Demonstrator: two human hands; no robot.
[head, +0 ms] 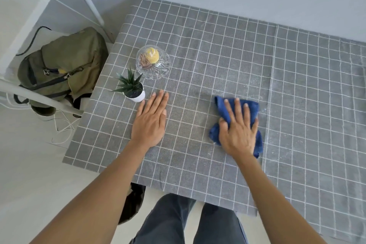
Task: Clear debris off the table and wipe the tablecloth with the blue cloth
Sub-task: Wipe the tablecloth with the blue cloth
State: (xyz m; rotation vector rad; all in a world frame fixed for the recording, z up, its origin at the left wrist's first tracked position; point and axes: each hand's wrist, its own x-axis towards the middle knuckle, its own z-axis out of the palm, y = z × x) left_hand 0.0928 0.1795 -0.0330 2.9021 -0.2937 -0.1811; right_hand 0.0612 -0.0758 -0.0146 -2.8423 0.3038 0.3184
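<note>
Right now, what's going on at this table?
A person is wiping a grey checked tablecloth. The right hand presses a blue cloth flat against the fabric, its fingers spread over it. The left hand lies flat on the tablecloth, seemingly steadying it. Pale specks show to the right of the blue cloth. A small potted plant and a glass dish stand near the left hand.
</note>
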